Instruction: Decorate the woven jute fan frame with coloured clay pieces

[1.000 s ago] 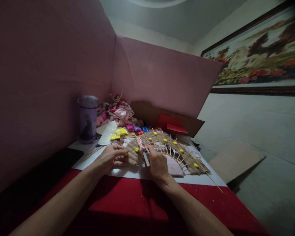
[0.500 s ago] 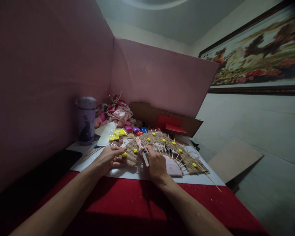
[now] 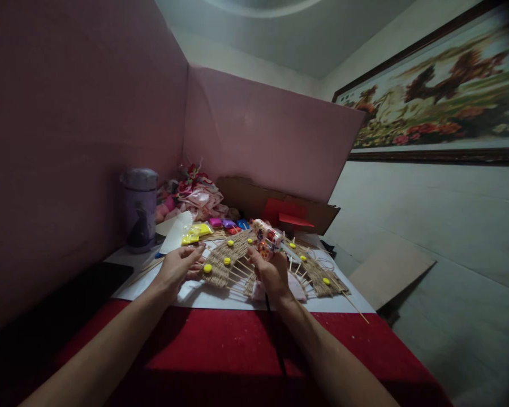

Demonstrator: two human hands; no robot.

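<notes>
A fan-shaped piece [image 3: 217, 275] of brown twine woven over thin wooden sticks lies on white paper, dotted with several yellow buttons or beads [image 3: 207, 268]. At its left end my left hand [image 3: 178, 272] is closed, fingers pinching the edge where the stick tips come out. My right hand [image 3: 275, 278] is wrapped around a flower-patterned hot glue gun [image 3: 266, 237], held over the middle of the fan. A translucent glue stick [image 3: 292, 252] juts from the gun's back, and a black cord [image 3: 275, 339] hangs down. Pink fabric [image 3: 297, 287] shows at the fan's inner arc, partly hidden by my right hand.
A purple tumbler [image 3: 139, 209] stands at the left. Behind the fan are yellow packets [image 3: 196, 232], a white scalloped sheet [image 3: 176, 233], a heap of pink fabric pieces [image 3: 200, 195] and a cardboard strip [image 3: 237, 193]. Red cloth [image 3: 203, 339] covers the table's front.
My right hand has lifted the glue gun off the fan's left part and turned it, so the glue stick points right. My left hand stays by the left end.
</notes>
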